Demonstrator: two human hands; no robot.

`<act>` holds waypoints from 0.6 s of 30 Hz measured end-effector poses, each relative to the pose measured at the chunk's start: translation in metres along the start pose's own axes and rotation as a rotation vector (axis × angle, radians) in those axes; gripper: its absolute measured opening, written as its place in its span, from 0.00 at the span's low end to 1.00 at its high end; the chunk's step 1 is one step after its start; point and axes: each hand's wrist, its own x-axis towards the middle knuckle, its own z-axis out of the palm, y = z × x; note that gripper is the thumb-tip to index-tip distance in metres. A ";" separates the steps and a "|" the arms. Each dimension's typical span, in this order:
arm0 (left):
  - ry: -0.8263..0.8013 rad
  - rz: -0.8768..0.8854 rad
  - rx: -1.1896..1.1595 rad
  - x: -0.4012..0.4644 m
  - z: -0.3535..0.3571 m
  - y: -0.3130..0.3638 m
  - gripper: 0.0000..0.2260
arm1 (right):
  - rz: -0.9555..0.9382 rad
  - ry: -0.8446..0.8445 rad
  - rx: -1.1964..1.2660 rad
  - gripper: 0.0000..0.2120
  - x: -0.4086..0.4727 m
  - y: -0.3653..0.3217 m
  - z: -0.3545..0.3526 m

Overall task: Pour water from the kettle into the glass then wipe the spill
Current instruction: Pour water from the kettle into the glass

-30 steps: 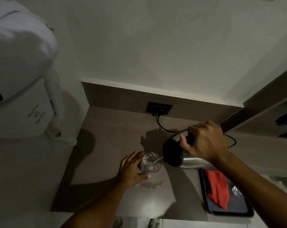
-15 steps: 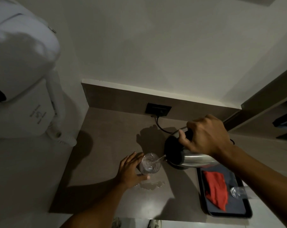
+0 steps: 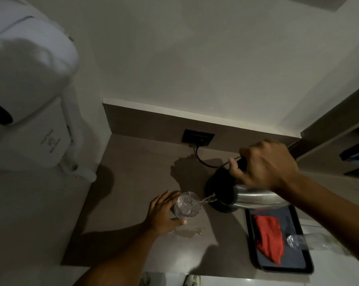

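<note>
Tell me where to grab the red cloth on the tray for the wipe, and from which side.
Take the red cloth at its bunched middle, pinching a raised fold from above. It lies crumpled and loose on the tray, so there is probably no firm edge to catch. Come in from the tray's left: a second glass lies on its side right of the cloth. Both hands are busy pouring for now.

A brown surface [image 3: 133, 182] fills the middle of the frame, running back to a raised ledge with a dark socket. Near its centre stands the glass [image 3: 188, 204], and just below it a puddle of spilled water [image 3: 187, 232] glistens on the top. At lower right a black tray [image 3: 255, 244] sits on the surface, holding a red cloth [image 3: 269, 238] and a second clear glass [image 3: 294, 241] lying on its side.
</note>
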 end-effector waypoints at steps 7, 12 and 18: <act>0.009 0.009 0.007 -0.001 -0.001 0.002 0.45 | 0.012 -0.017 0.007 0.28 0.003 0.003 -0.010; 0.008 0.003 0.010 -0.001 -0.002 0.002 0.46 | 0.007 -0.020 0.020 0.30 0.006 0.003 -0.012; 0.002 0.005 0.025 0.000 -0.002 0.003 0.46 | 0.037 -0.036 0.023 0.30 0.008 0.004 -0.011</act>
